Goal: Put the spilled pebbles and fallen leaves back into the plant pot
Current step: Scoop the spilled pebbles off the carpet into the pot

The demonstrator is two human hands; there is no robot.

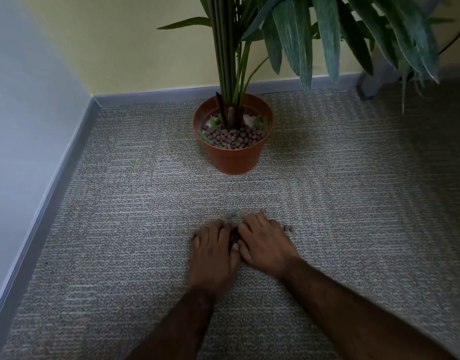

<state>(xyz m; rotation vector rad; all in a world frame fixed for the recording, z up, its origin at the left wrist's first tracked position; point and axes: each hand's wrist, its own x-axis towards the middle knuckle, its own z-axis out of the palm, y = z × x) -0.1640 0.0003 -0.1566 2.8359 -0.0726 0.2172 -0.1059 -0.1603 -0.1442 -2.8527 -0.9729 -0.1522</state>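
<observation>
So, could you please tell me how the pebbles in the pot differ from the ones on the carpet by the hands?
The pebbles in the pot form a dense heap around the plant stems, mixed with green leaf bits; the pebbles on the carpet are a few loose strays. The potted ones lie fully exposed, while more carpet pebbles sit half hidden between the left hand and right hand, which are cupped together over them. Both groups look like the same small, rounded, brownish pebbles.
</observation>
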